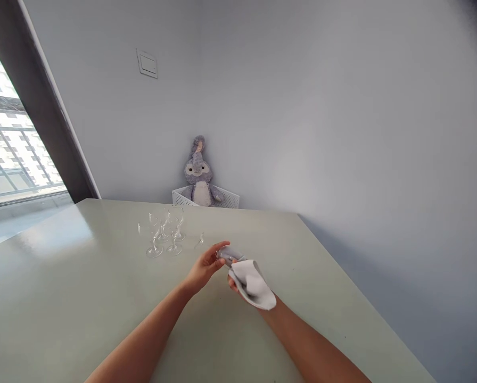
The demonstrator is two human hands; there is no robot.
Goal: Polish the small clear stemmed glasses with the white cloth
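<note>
My left hand (pixel 207 266) is curled around one end of a clear glass (pixel 223 254), thumb on the near side and fingers over the far side. Its stem is not plainly visible. A white-grey cloth (pixel 255 284) is gripped in my right hand (pixel 233 283); it drapes back over that wrist and hides most of the fingers. Grey material, apparently part of the cloth, shows against or inside the glass. Several clear stemmed glasses (pixel 154 251) stand upright in a group to the left of my hands. Behind the left hand is a small clear piece (pixel 199 240), too faint to identify.
The pale table (pixel 82 298) extends below both arms, its right edge running along a grey wall. Beyond the far edge, a plush rabbit (pixel 202 189) sits in a white perforated basket (pixel 230 200). A window (pixel 15 133) is at the left.
</note>
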